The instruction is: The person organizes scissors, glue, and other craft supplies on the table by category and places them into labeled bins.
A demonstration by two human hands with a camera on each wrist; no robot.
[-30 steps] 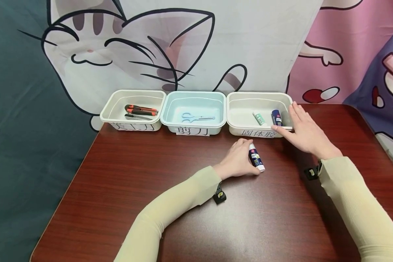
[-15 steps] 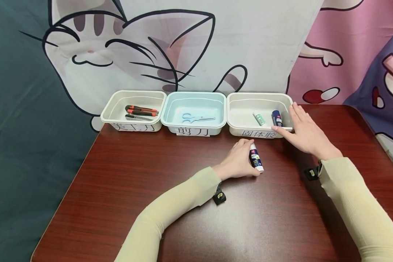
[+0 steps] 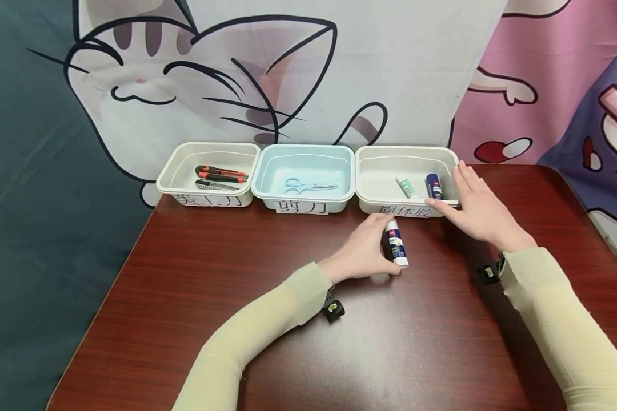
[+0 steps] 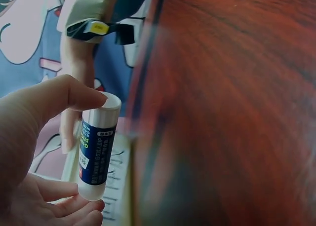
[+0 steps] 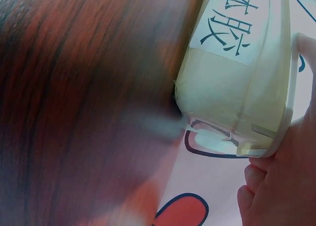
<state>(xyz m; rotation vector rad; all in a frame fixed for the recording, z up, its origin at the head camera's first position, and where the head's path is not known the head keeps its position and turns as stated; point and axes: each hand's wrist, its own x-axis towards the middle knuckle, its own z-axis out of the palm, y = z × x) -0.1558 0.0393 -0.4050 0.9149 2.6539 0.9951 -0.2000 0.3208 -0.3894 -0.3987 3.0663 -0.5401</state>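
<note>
My left hand (image 3: 362, 249) pinches a glue stick (image 3: 396, 244) between thumb and fingertips, over the table in front of the right bin. In the left wrist view the thumb is on one white end of the glue stick (image 4: 97, 154) and the fingertips are at the other; its label is dark blue. My right hand (image 3: 485, 211) rests at the front right corner of the white right bin (image 3: 370, 202), fingers straight along its side, thumb on the front rim. In that bin lie a green-and-white glue stick (image 3: 406, 187) and a dark blue one (image 3: 434, 186).
Left of it, a light blue bin (image 3: 270, 197) holds light blue scissors (image 3: 308, 185). A white bin (image 3: 171, 185) at far left holds several utility knives (image 3: 221, 174). All three bins carry front labels and stand in a row at the back of the brown table (image 3: 391, 354), before a printed curtain.
My left hand has shifted slightly to the left, carrying the glue stick with it. My right hand stays at the bin's corner.
</note>
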